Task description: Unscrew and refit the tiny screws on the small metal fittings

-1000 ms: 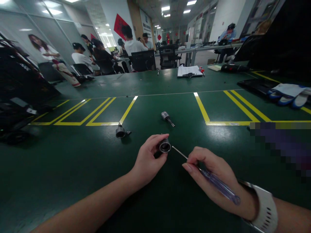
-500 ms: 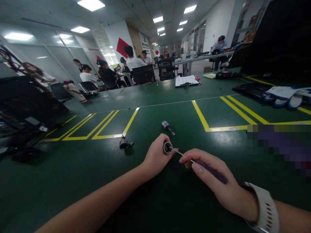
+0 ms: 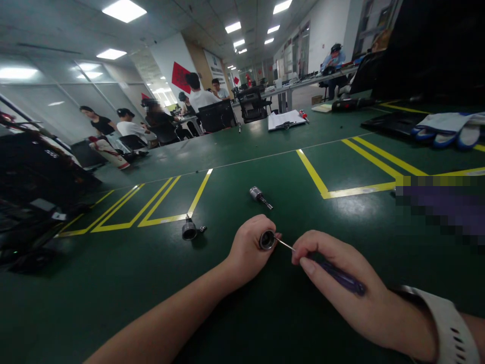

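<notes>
My left hand [image 3: 252,247] is wrapped round a hollow metal cylinder [image 3: 267,240], its round opening turned toward me. Between the fingers and thumb of my right hand [image 3: 333,273] is a screwdriver [image 3: 343,278] with a dark purple handle and a thin shaft. The shaft's tip reaches the rim of the cylinder; whether it goes inside I cannot tell. Beyond my hands lies a silver metal part with a narrow stem [image 3: 259,196]. To the left, a dark cup-shaped metal part [image 3: 189,230] stands beside some small metal pieces [image 3: 203,229].
Yellow tape lines [image 3: 310,172] mark the green table [image 3: 235,177]. A clipboard with paper [image 3: 284,120] lies at the far side, and white-and-blue gloves [image 3: 447,126] lie at the right. Black equipment [image 3: 34,202] stands at the left edge. Several people sit at tables farther off.
The screwdriver's tip has drawn back from the cylinder's opening to its rim, and my right hand has shifted right. The view has also tilted slightly.
</notes>
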Motion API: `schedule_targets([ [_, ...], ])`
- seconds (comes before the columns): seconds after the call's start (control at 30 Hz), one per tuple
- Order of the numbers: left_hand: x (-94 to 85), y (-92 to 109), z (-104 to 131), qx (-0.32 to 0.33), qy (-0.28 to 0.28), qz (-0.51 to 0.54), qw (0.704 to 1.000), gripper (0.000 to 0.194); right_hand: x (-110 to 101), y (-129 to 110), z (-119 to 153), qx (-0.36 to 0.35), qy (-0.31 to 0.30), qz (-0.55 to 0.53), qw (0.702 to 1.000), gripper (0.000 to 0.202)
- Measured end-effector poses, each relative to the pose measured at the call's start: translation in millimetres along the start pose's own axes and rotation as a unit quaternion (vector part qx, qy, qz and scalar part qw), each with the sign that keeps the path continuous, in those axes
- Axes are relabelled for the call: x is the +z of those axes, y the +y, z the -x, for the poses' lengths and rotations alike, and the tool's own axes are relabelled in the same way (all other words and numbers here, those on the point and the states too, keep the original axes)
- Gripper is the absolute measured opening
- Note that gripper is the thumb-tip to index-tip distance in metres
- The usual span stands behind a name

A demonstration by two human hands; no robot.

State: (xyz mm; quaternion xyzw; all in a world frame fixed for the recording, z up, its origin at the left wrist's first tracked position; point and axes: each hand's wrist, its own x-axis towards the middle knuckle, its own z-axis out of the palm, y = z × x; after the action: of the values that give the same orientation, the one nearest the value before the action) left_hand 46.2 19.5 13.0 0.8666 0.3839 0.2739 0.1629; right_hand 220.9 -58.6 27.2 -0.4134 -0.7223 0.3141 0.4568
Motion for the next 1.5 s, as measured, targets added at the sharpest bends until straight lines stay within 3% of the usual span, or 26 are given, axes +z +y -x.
schedule_targets([
  [0.13,2.8,0.7,4.7,0.025,-0.019,-0.076,0.997,0.013,4.0,-1.2,4.0,-0.066,-0.012,0.040,0.997,0.015],
  [0.23,2.9,1.8,8.5,0.041,-0.048,-0.132,0.989,0.013,2.6,-1.5,4.7,-0.069,-0.006,0.029,0.997,0.015],
  [0.37,1.8,0.5,9.9,0.058,-0.047,-0.099,0.992,0.013,-2.8,7.8,-1.4,0.048,-0.008,-0.087,0.995,0.016],
  [0.47,1.1,-1.2,7.6,0.060,-0.024,-0.034,0.997,0.012,-4.9,17.8,-7.0,0.130,0.002,-0.215,0.968,0.017],
  [0.53,1.2,-1.6,5.4,0.058,-0.012,-0.004,0.998,0.013,-4.9,20.9,-8.2,0.147,0.008,-0.255,0.956,0.017],
  [0.63,2.9,-1.8,2.9,0.042,-0.008,-0.004,0.999,0.014,-3.9,18.0,-5.8,0.122,0.006,-0.191,0.974,0.017],
  [0.73,5.9,-1.8,2.0,0.023,-0.030,-0.062,0.997,0.012,-1.5,10.8,-0.6,0.049,0.005,-0.064,0.997,0.016],
  [0.87,8.0,0.3,3.4,0.025,-0.072,-0.157,0.985,0.012,0.3,5.9,2.8,-0.014,-0.012,0.006,1.000,0.015],
  [1.0,5.3,0.9,6.4,0.046,-0.067,-0.141,0.987,0.012,-4.5,10.1,-2.3,0.080,-0.020,-0.073,0.994,0.018],
  [1.1,3.1,-1.7,8.0,0.051,-0.048,-0.080,0.994,0.012,-7.0,16.4,-7.0,0.156,-0.008,-0.195,0.968,0.017],
  [1.23,2.5,-4.3,6.9,0.054,-0.023,-0.013,0.998,0.013,-4.7,21.8,-8.6,0.179,0.003,-0.284,0.942,0.017],
  [1.33,3.2,-4.2,5.1,0.044,-0.018,-0.005,0.999,0.012,-2.9,18.6,-6.8,0.170,0.003,-0.250,0.953,0.016],
  [1.5,5.5,-3.2,5.3,0.028,-0.045,-0.095,0.994,0.012,-0.3,5.1,-2.5,0.086,-0.015,-0.069,0.994,0.018],
])
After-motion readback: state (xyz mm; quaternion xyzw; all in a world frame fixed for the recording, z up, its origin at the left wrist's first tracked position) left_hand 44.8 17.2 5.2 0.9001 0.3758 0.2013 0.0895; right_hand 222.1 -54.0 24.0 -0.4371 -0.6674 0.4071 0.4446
